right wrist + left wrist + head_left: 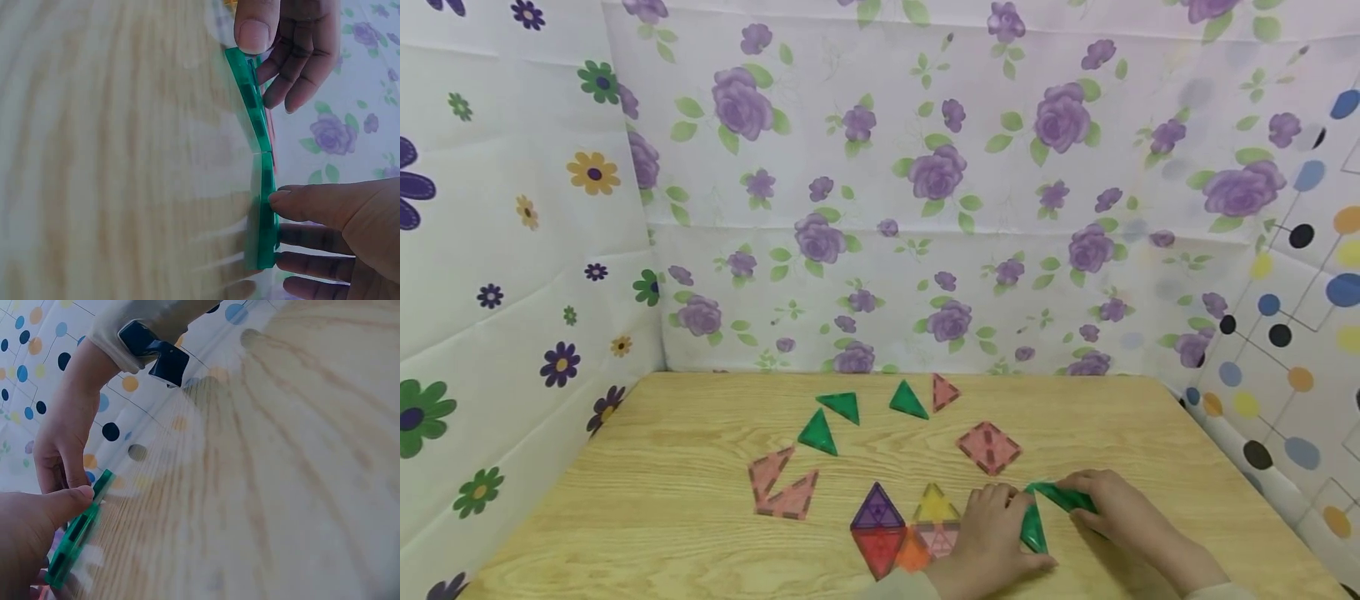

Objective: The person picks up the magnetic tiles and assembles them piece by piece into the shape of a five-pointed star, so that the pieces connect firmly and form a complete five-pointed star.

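Note:
Two green triangular magnetic tiles stand near the table's front right, meeting at a corner in the right wrist view. My left hand (985, 542) holds the left green tile (1033, 529), its thumb (255, 34) against the tile's end. The right hand (1123, 512) grips the other green tile (1071, 498) between thumb and fingers; in the right wrist view that tile (267, 219) stands at a slight angle to the first. Left of my left hand lie joined tiles: purple (877, 508), red (880, 548), orange (913, 552), yellow (935, 505) and pink (934, 537), partly hidden by the hand.
Beyond the hands lies a pink diamond of two tiles (988, 447). Further back are green triangles (907, 401) and a pink one (943, 392). Two pink tiles (793, 498) touch at the left. Patterned cloths (880, 208) surround the wooden table (647, 500).

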`<state>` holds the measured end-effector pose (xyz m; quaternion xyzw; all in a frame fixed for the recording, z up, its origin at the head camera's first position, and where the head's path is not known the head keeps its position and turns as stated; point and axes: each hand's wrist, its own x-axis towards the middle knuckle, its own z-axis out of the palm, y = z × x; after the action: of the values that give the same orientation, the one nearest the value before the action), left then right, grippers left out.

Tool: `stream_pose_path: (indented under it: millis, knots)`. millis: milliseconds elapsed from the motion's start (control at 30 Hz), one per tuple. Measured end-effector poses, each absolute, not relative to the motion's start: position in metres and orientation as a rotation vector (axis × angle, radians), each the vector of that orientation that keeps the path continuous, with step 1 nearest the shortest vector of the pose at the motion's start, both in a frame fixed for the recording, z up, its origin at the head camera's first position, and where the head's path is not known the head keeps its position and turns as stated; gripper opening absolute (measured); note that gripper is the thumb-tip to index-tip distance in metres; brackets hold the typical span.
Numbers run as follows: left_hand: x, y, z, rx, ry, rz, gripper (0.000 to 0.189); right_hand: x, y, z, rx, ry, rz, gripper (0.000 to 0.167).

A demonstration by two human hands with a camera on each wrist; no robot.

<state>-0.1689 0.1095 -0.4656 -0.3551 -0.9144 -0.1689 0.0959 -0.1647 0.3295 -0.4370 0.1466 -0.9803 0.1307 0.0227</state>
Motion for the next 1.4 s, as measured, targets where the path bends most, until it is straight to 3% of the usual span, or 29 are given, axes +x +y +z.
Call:
stream_pose_path:
  millis: [867,1400]
  knots:
    - [-0.171,0.111,-0.466,-1.030,-2.738,-0.437,0.064,-0.149,0.303,-0.434,0.270,-3.057,0.229,0.035]
    - [-0.171,0.111,-0.467,-1.063,-2.757,-0.457,0.064,-0.141,0.295,-0.440,0.292,-3.031,0.248,0.029]
